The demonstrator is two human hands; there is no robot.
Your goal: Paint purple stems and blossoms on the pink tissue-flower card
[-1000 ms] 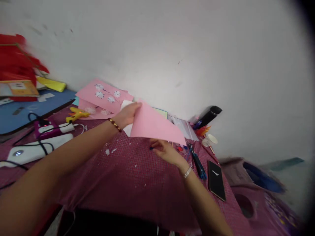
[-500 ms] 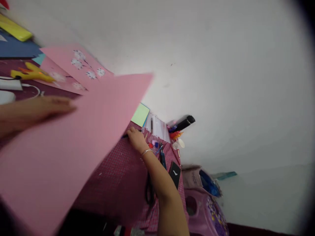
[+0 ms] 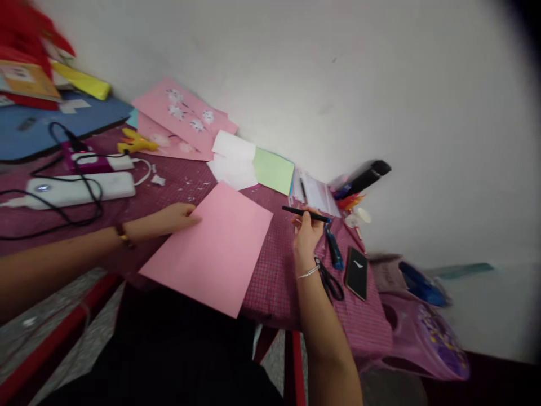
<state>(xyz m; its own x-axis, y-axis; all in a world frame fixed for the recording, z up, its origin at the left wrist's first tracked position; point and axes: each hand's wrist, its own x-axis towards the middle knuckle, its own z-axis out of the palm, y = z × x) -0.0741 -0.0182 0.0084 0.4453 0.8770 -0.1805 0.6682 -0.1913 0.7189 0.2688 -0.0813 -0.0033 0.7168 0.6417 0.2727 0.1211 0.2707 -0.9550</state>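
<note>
A plain pink sheet of paper [image 3: 220, 248] lies at the table's front edge, one corner reaching out past it. My left hand [image 3: 180, 219] grips its left edge with the fingers closed. To the right of the sheet, my right hand [image 3: 307, 234] holds a black pen [image 3: 296, 211] raised a little above the tablecloth, its barrel pointing left. Near that wrist lie black-handled scissors [image 3: 332, 282] and a dark blue-handled tool [image 3: 335, 251].
A phone [image 3: 356, 273] rests at the right. White paper [image 3: 232, 169], a green pad [image 3: 274, 171] and pink sheets with white flowers [image 3: 186, 113] line the wall side. A yellow glue gun [image 3: 136, 141], power strip [image 3: 82, 189] and black cables occupy the left.
The pink sheet, lifted close to the camera before, is now down on the table, with my left hand on its edge. My right hand has raised the pen off the tablecloth.
</note>
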